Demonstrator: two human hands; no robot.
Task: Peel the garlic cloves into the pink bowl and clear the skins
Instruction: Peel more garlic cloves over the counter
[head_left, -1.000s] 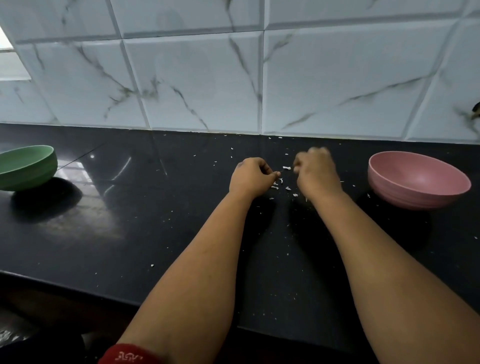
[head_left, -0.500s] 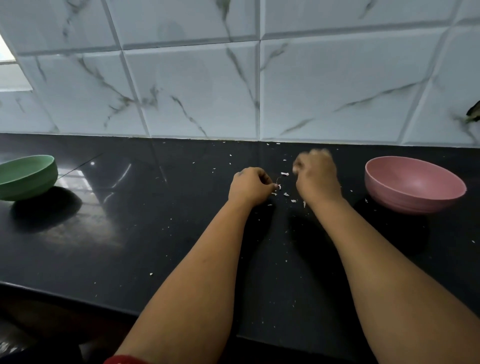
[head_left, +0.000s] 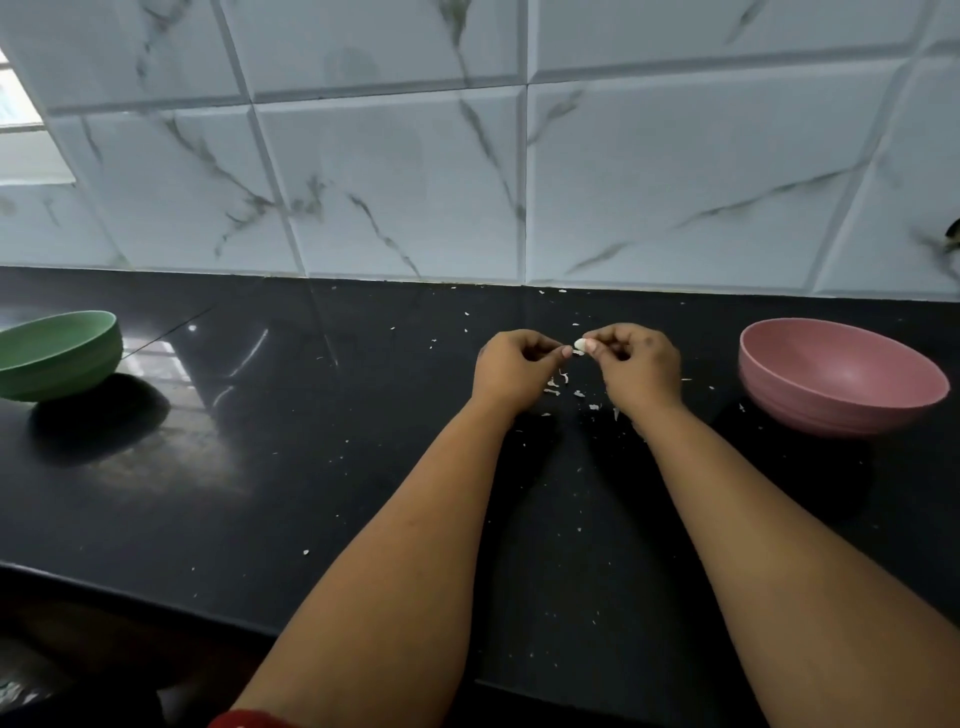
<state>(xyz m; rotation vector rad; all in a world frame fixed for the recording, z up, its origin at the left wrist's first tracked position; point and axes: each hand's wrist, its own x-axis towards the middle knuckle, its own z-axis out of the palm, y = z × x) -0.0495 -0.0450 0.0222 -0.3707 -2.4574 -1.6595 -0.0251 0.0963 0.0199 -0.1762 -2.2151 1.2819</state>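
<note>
Head view: the right hand (head_left: 636, 364) has a pinching grip on a white garlic clove (head_left: 580, 345) above the black desk (head_left: 260, 467). The left hand (head_left: 514, 366) pinches its skin. The pink bowl (head_left: 841, 376) sits right, skins (head_left: 563, 387) below.

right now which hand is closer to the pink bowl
Right. The right hand is just left of the pink bowl with a gap of counter between; the left hand is farther left, beyond the right hand.
</note>
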